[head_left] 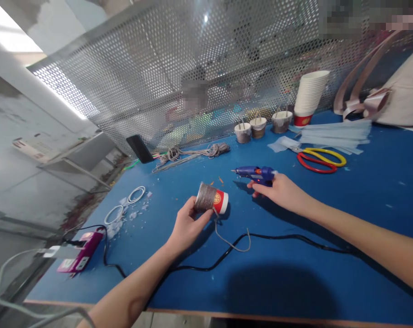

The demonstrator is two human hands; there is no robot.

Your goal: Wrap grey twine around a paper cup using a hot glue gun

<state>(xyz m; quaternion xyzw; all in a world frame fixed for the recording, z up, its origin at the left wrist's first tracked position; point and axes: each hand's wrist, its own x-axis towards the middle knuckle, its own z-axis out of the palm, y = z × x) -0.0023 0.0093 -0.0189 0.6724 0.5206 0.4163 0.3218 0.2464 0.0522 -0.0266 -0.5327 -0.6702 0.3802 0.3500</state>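
A red and white paper cup [221,202], partly wound with grey-brown cord [205,197], lies tilted on its side in my left hand [189,224], thumb and fingers around it. The loose cord end curls down onto the blue table. To the right, my right hand [277,191] grips a blue hot glue gun [256,173], its nozzle pointing left toward the cup, with a gap between them. A small red light shows on the gun.
Red and yellow scissors [317,161], glue sticks [336,135], stacked cups [310,95] and three wrapped cups [243,133] stand behind. A black cable [277,236] crosses in front. Left are white rings [136,195], a purple power strip [81,253] and a phone [139,149].
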